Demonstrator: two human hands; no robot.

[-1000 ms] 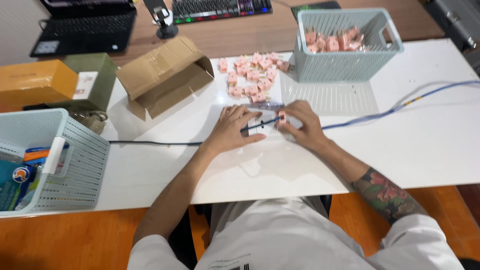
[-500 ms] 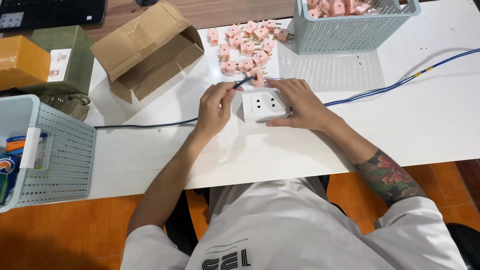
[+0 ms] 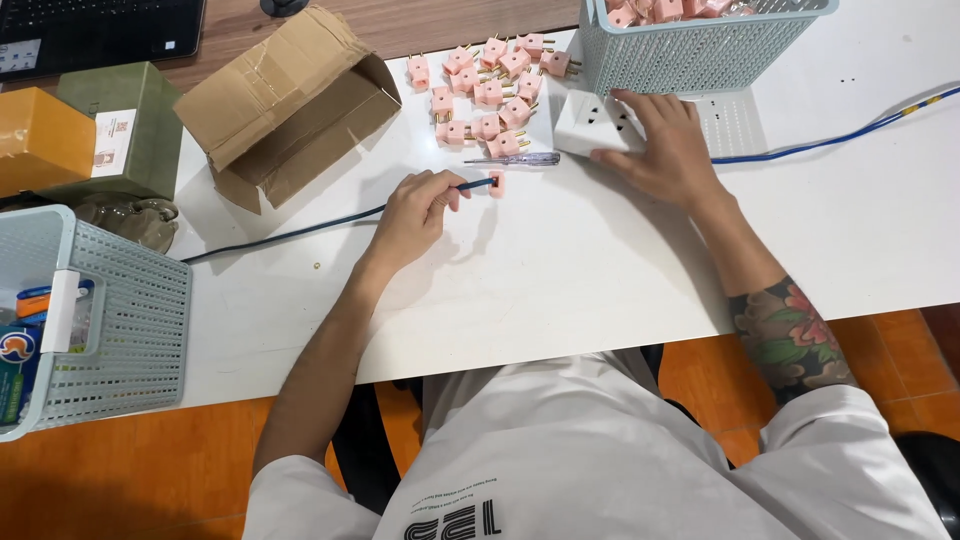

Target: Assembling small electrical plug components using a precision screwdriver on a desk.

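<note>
In the head view, the left hand point(image 3: 415, 215) pinches the end of a dark blue cable point(image 3: 300, 228) on the white desk point(image 3: 560, 270), its tip touching a small pink plug point(image 3: 497, 183) just right of the fingers. The cable's long axis runs left to right, tip pointing right. Farther right, the right hand point(image 3: 665, 150) lies open and flat, fingers on a white socket block point(image 3: 592, 125).
</note>
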